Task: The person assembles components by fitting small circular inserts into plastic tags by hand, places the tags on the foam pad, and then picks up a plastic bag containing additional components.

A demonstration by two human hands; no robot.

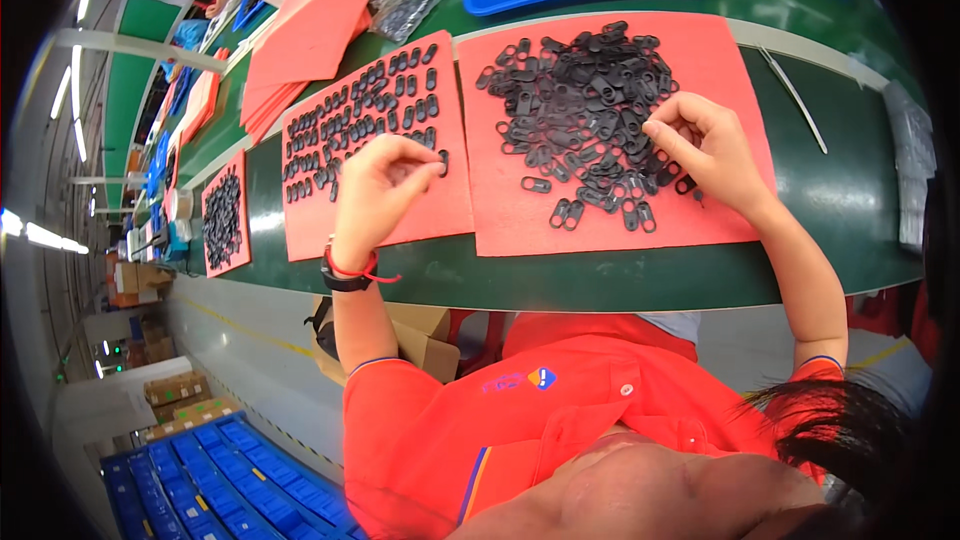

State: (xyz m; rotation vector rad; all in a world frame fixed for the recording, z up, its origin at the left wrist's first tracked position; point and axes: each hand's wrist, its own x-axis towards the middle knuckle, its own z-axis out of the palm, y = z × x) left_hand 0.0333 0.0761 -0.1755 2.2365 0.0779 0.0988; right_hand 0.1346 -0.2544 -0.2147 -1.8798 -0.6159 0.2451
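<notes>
A heap of small black oval pieces [600,90], each with a ring-like opening, lies on the right pink mat [720,50]. Over the heap's right side, my right hand [708,152] has thumb and forefinger pinched together; anything between them is too small to make out. On the left pink mat [430,215], similar pieces [360,105] stand in rough rows. My left hand [380,185] reaches over that mat's lower right part, its thumb and forefinger closed on one black oval piece [444,162].
A blue tray [580,0] sits at the back of the green table [620,280]. Pink sheets [300,40] and a clear bag [400,12] lie back left. Another mat [226,252] with black pieces is farther left. White tweezers [795,95] lie at right.
</notes>
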